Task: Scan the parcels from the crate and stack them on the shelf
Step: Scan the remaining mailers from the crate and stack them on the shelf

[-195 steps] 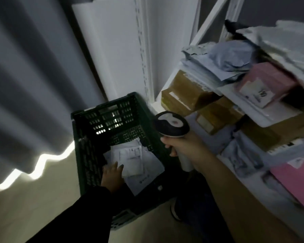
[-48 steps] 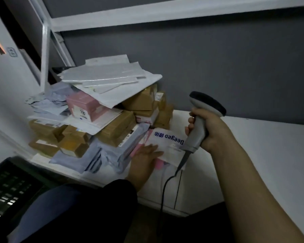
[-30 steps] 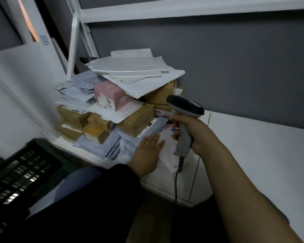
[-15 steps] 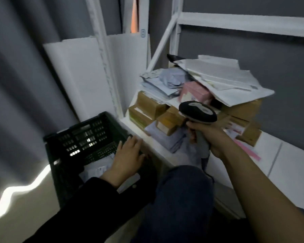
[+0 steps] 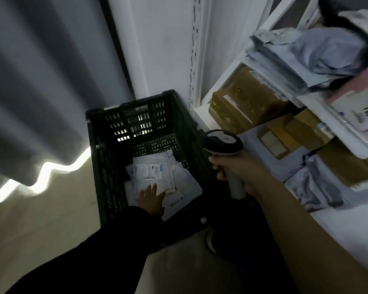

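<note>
label print on the white parcels point(image 5: 155, 172) in the crate point(image 5: 134, 103) is too dim and blurred to read. the left hand point(image 5: 151, 198) lies flat on them, fingers spread; the right hand point(image 5: 240, 172) grips the scanner point(image 5: 223, 143) beside the shelf point(image 5: 336, 228), its pile cut off at the frame edge.

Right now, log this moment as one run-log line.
left hand: flat on white labelled parcel in dark green plastic crate | right hand: grips grey-and-black handheld scanner | stage: parcel not lifted

Dark green slotted crate point(image 5: 140, 124), white parcels point(image 5: 155, 175) inside, brown boxes point(image 5: 246, 102), grey-blue bags point(image 5: 319, 54), black-and-grey scanner point(image 5: 223, 145), grey curtain point(image 5: 40, 81)
</note>
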